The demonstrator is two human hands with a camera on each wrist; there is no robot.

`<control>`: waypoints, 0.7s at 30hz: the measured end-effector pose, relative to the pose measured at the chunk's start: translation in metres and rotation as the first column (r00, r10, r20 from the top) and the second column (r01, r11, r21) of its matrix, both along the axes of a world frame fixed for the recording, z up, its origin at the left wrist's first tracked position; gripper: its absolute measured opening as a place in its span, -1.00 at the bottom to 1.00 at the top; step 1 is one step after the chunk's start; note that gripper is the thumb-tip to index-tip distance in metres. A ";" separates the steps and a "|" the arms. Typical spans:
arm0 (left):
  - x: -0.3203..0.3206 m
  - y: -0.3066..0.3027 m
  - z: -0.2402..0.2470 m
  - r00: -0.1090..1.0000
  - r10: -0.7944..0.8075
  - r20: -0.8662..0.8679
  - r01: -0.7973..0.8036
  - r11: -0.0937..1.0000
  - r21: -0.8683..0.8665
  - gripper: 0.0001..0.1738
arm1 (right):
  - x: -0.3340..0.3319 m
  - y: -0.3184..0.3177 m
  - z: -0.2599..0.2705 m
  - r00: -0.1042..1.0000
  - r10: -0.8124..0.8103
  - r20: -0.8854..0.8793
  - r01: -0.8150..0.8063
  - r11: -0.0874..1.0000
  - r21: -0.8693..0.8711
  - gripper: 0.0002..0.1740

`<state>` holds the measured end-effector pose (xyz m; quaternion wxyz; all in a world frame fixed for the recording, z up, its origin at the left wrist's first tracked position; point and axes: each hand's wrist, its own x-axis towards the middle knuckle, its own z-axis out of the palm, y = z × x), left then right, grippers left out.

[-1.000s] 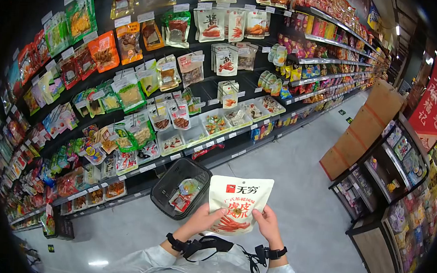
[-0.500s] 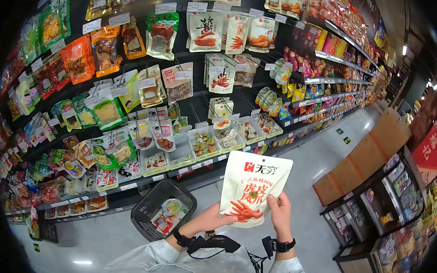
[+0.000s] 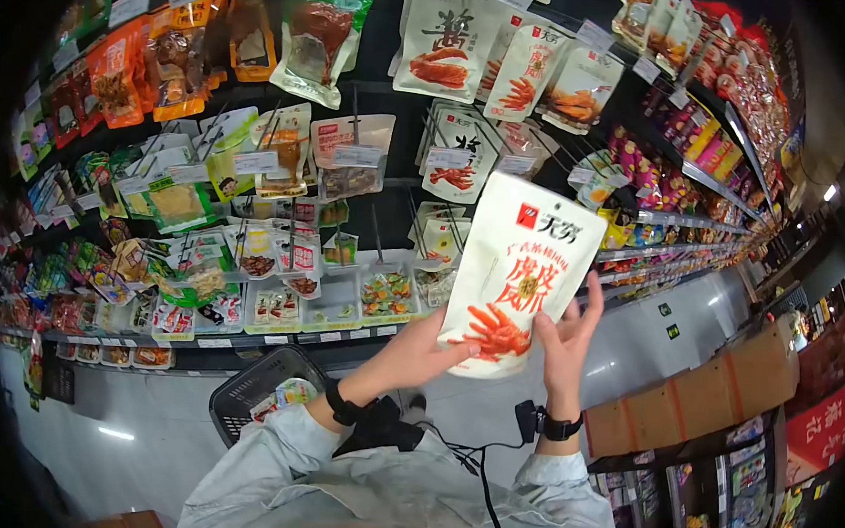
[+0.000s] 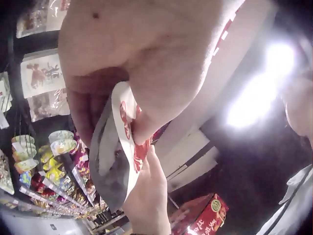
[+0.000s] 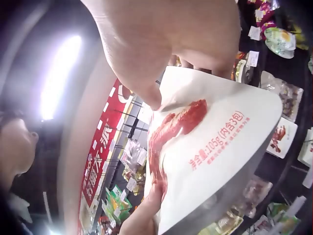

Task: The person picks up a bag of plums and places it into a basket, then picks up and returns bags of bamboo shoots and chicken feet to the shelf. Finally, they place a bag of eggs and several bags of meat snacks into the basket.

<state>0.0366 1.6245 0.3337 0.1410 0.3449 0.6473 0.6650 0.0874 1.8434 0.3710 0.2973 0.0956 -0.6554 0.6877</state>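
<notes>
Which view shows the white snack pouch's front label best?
The head view: the white snack pouch faces the camera whole, held by the left hand and right hand. Left wrist shows only its bottom edge; right wrist its lower front, close and skewed.

A glossy white plastic snack pouch (image 3: 516, 274) with red print, before shiny plastic-wrapped packets on dark metal shelving (image 3: 374, 89); black plastic mesh basket (image 3: 253, 394) below.

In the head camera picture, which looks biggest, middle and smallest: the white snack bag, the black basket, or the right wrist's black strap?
1. white snack bag, held close to the camera
2. black basket, partly hidden behind the sleeve
3. right wrist's black strap
</notes>
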 end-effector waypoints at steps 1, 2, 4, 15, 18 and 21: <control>-0.017 0.009 0.005 0.999 0.033 -0.035 -0.033 0.999 -0.015 -0.42 | -0.021 0.008 0.005 0.998 0.015 -0.057 -0.014 1.000 0.017 0.00; -0.030 0.017 0.024 0.996 0.072 -0.044 -0.074 0.997 -0.039 -0.44 | -0.043 0.022 0.006 0.996 0.024 -0.089 -0.020 0.998 0.056 -0.02; -0.069 0.040 0.030 0.985 0.136 -0.109 -0.139 0.990 -0.017 -0.45 | -0.084 0.047 0.016 0.994 0.009 -0.112 0.009 0.987 0.161 -0.07; -0.199 0.137 0.090 0.928 0.348 -0.128 -0.335 0.935 0.114 -0.37 | -0.252 0.128 0.083 0.973 0.075 -0.216 -0.034 0.982 0.187 -0.15; -0.225 0.145 0.088 0.908 0.359 -0.217 -0.343 0.933 0.108 -0.36 | -0.276 0.132 0.087 0.967 0.056 -0.247 -0.006 0.980 0.199 -0.17; -0.243 0.147 0.089 0.877 0.374 -0.302 -0.371 0.926 0.069 -0.36 | -0.290 0.133 0.090 0.962 0.038 -0.270 0.018 0.980 0.200 -0.19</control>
